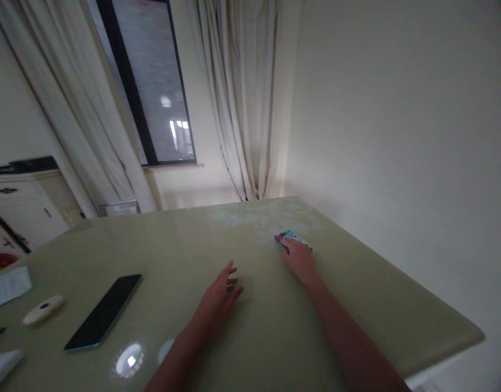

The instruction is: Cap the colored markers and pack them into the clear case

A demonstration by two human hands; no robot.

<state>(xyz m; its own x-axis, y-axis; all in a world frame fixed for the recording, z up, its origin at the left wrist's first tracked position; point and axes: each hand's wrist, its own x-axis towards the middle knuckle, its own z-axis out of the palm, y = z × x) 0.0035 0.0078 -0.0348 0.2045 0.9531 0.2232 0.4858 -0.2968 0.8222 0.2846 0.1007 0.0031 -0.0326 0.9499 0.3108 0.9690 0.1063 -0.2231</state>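
Observation:
Toward the far right of the greenish table (250, 337), my right hand (298, 257) has its fingers closed over a small flat colourful pack (293, 235) with blue, green and dark pink print. The hand covers part of the pack, so its exact kind is unclear. My left hand (221, 294) is nearer the table's middle, fingers spread and apart, holding nothing. Left of it lies a black flat device (105, 313) like a phone or tablet, not touched by either hand.
At the left are a white oval mouse-like object (43, 310), a white paper (7, 286) and a white object (3, 370). A pale disc (165, 350) shows beside my left forearm. A wall (397, 136) runs along the table's right edge; curtains (242, 98) hang behind.

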